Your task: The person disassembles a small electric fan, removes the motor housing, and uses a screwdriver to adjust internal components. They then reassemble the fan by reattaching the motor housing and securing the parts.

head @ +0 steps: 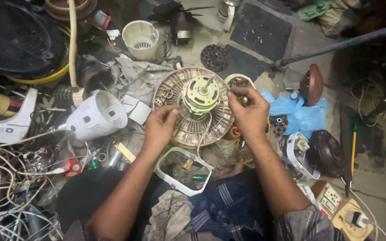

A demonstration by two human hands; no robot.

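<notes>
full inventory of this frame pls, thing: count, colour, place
fan motor: 1, yellow-green, centre, on the grille
round grille: 1, beige, centre, under the motor
motor housing: 1, white, left of centre
vented cup: 1, white, top centre
plastic bag: 1, blue, right of centre
rectangular frame: 1, white, below the grille
wire tangle: 1, whitish, bottom left
socket board: 1, tan, bottom right
left hand: grips the grille's left edge
right hand: at the grille's right edge, fingertips by the motor
</notes>
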